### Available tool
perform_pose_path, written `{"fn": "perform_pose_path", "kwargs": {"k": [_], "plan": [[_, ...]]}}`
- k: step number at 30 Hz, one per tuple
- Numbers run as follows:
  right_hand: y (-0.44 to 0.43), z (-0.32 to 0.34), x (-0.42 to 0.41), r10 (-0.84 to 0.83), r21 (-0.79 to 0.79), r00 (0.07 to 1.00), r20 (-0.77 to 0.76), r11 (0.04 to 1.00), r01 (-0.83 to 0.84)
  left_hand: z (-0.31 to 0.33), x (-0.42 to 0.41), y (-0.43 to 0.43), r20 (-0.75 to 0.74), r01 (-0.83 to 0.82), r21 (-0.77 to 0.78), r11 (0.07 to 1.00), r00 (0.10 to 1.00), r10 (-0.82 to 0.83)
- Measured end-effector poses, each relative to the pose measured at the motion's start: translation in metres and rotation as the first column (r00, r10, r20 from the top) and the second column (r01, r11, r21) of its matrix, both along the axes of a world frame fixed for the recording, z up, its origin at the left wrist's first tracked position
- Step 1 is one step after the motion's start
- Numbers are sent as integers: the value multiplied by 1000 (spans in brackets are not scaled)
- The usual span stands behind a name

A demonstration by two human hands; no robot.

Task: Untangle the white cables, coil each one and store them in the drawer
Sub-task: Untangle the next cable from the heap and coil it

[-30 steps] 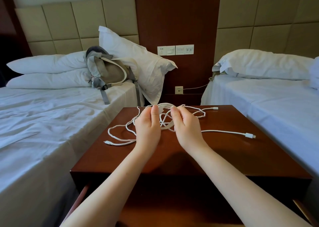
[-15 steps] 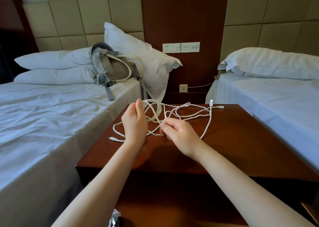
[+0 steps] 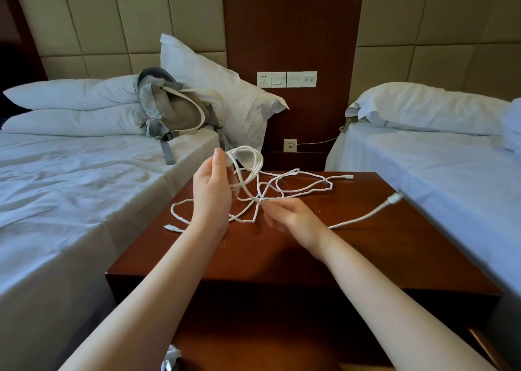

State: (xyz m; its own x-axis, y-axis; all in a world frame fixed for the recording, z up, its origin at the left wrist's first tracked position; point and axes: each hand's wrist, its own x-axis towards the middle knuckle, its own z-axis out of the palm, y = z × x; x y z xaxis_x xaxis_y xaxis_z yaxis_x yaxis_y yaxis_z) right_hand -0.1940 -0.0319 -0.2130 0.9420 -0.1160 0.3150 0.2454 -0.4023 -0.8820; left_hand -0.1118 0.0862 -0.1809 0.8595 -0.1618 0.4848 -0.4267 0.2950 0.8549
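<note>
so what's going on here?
A person at a wooden nightstand between two beds is sorting out tangled white cables. The left hand holds a bunch of loops up off the top. The right hand, blurred, looks to pinch a strand low at the tangle's crossing. The rest of the cable lies sprawled on the nightstand, with one plug end by the right edge. Nothing is neatly coiled yet.
</note>
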Motion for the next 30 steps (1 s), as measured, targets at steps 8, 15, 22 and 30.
{"fn": "perform_pose_path", "kwargs": {"k": [8, 15, 22, 30], "plan": [[-17, 11, -6, -62, 167, 998, 21, 984, 58, 10, -15, 0, -51, 443, 68, 894, 896, -441], [-24, 18, -9, -50, 222, 995, 87, 975, 29, 5, -24, -4, -25, 609, 360, 707, 764, -645], [-30, 27, -16, -91, 247, 990, 110, 967, 62, 2, -27, -6, 40, 507, 560, 656, 774, -632], [-29, 38, -15, -304, 196, 930, 209, 944, 264, -1, -27, -4, 23, 450, 685, 572, 772, -635]]}}
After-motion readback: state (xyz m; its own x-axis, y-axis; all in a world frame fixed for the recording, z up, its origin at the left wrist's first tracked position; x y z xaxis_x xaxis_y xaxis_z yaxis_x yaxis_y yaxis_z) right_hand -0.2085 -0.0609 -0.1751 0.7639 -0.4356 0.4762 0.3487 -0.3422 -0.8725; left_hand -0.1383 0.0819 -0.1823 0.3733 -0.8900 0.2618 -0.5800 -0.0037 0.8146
